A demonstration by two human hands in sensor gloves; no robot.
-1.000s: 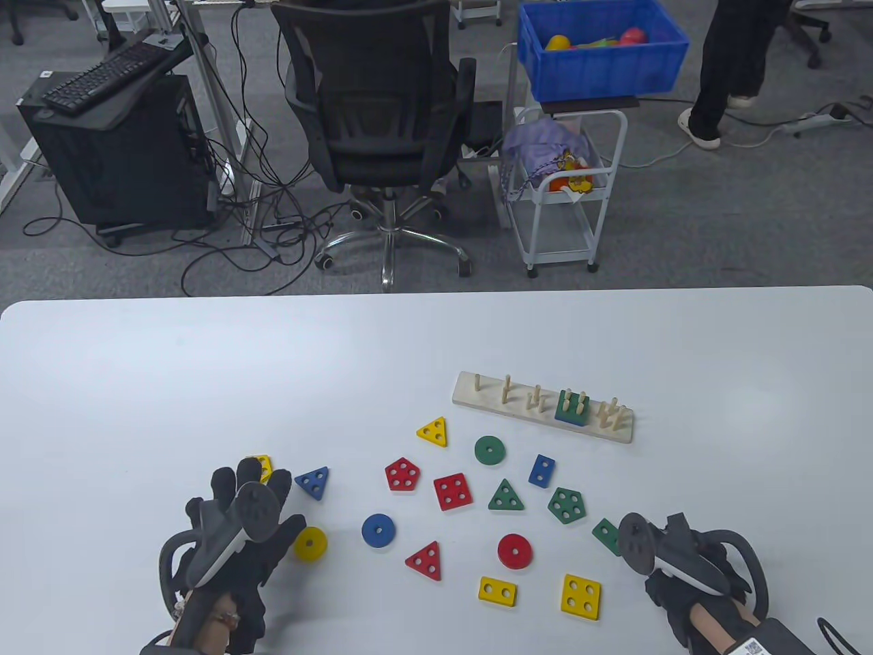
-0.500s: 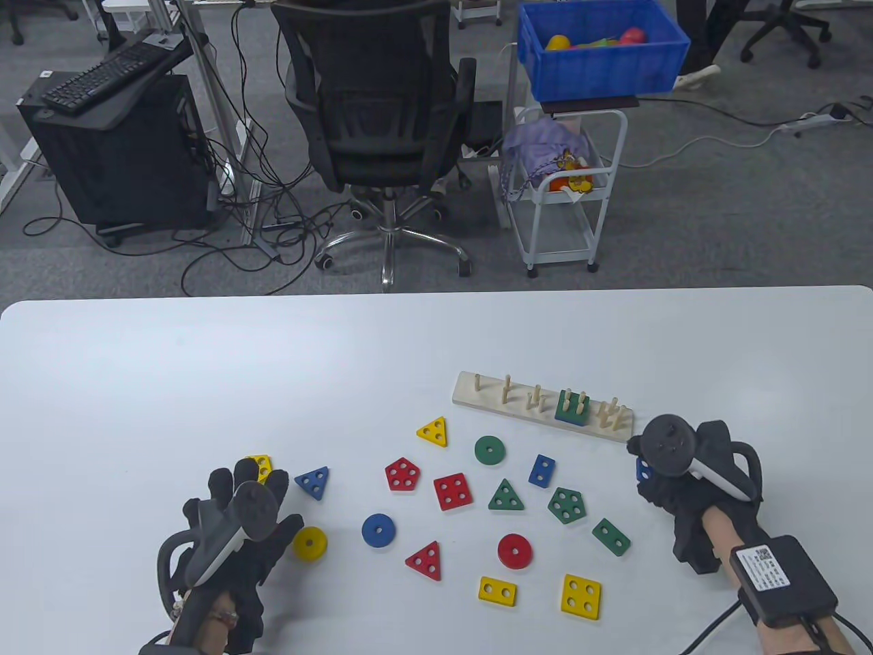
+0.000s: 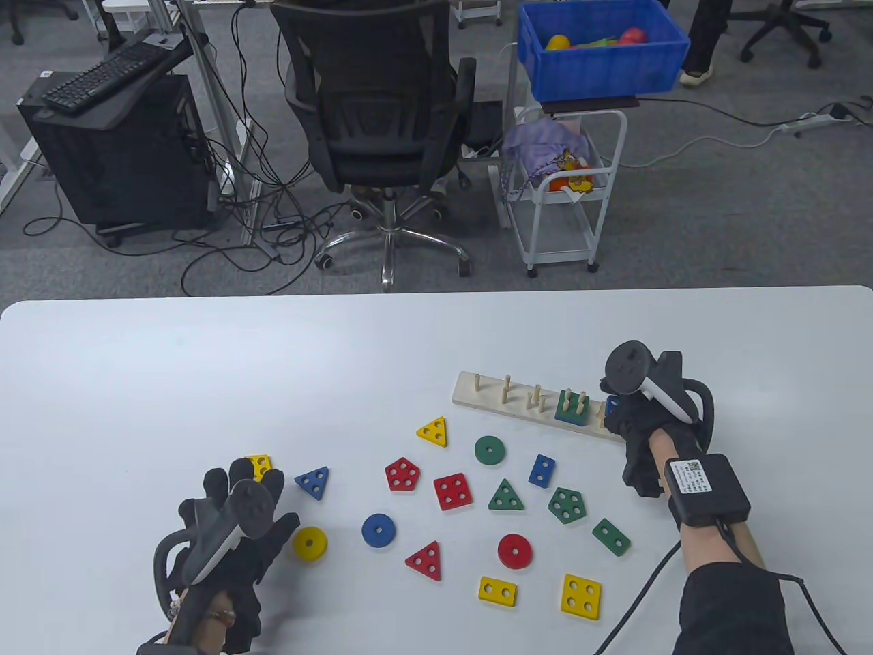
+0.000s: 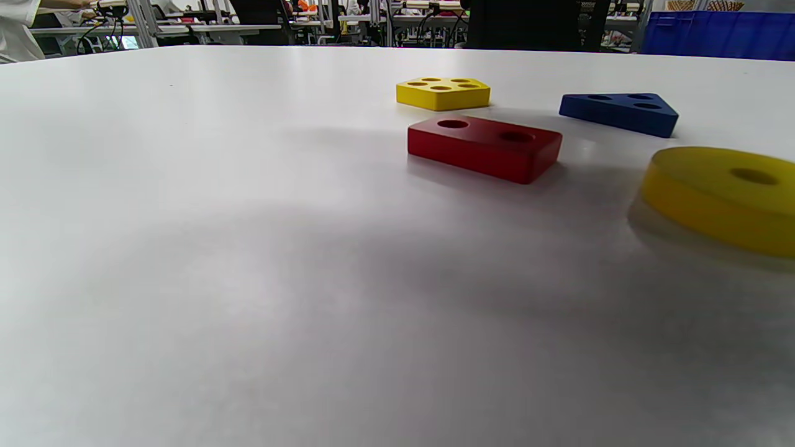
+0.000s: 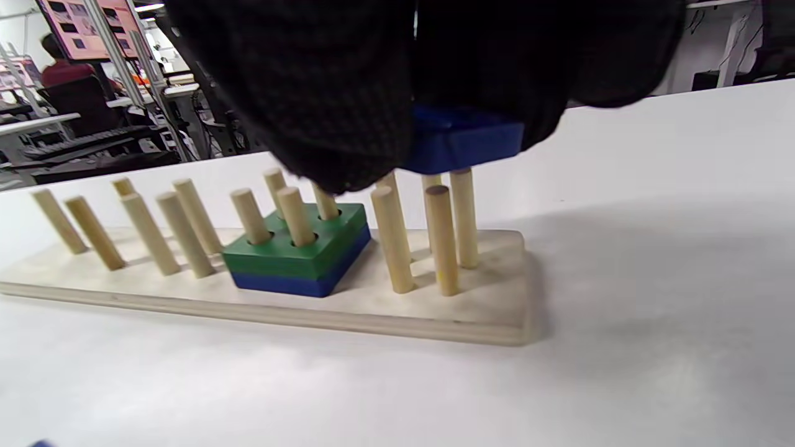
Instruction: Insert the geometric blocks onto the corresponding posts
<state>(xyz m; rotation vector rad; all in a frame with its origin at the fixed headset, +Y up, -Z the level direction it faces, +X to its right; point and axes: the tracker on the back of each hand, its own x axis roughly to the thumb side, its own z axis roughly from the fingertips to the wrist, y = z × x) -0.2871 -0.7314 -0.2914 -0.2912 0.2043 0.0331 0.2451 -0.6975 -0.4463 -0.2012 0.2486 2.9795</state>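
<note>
**Blue block held at the tops of the end posts**

A blue block (image 5: 463,139) is pinched in the right hand (image 3: 638,426), its underside level with the tips of the five-post cluster (image 5: 435,233) at the peg board (image 5: 490,316) end. Just beside the grip, the stacked green square (image 5: 298,245) is seated. Open table lies beyond the board's end. The left hand (image 3: 232,532) is rested flat, fingers spread, near the yellow disc (image 3: 310,544).

Loose blocks (image 3: 452,490) lie before the peg board (image 3: 491,402); 2 stacked squares (image 3: 571,408) sit on its pegs.
</note>
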